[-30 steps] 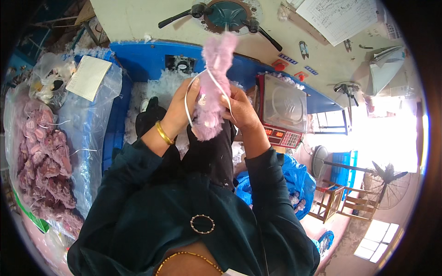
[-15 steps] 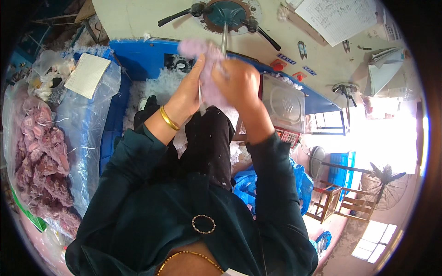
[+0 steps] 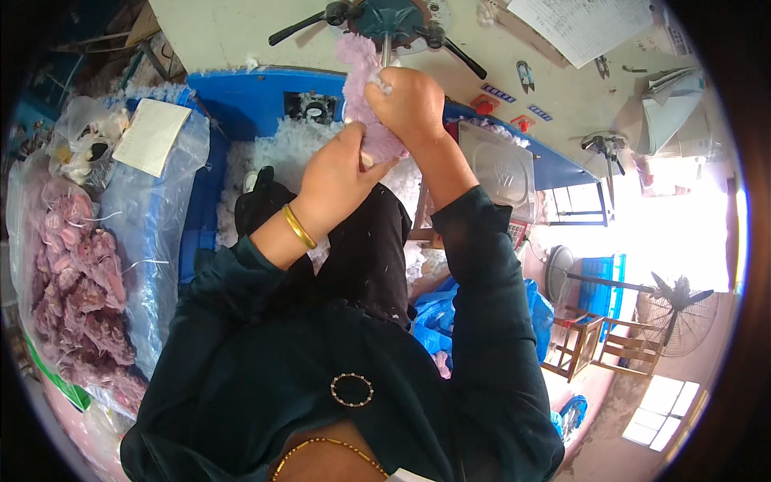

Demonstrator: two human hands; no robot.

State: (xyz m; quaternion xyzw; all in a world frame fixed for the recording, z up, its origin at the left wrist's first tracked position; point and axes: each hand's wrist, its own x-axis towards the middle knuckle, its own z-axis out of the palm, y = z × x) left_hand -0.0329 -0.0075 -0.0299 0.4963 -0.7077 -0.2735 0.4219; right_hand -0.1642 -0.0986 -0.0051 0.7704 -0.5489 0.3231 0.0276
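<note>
A fluffy pink plush toy (image 3: 359,76) is held up in front of the table edge, beside a thin metal tube (image 3: 386,52). My right hand (image 3: 411,106) is closed round its side near the tube, with a tuft of white stuffing (image 3: 381,83) at the fingers. Lower down, my left hand (image 3: 331,177) holds the toy's bottom end between thumb and fingers. The tube comes out of a round dark green machine plate (image 3: 391,22) with black handles. Most of my right fingers are hidden.
White fluff (image 3: 301,143) fills a blue-walled bin (image 3: 249,92) round my legs. At the left, a clear bag holds several pink plush pieces (image 3: 80,281), near a notepad (image 3: 152,135). Snips (image 3: 524,76), red switches (image 3: 484,104) and papers (image 3: 582,24) are on the table.
My right hand has moved up toward the tube, and my left hand has shifted down and right to the toy's lower end. The toy, blurred before, now shows sharply.
</note>
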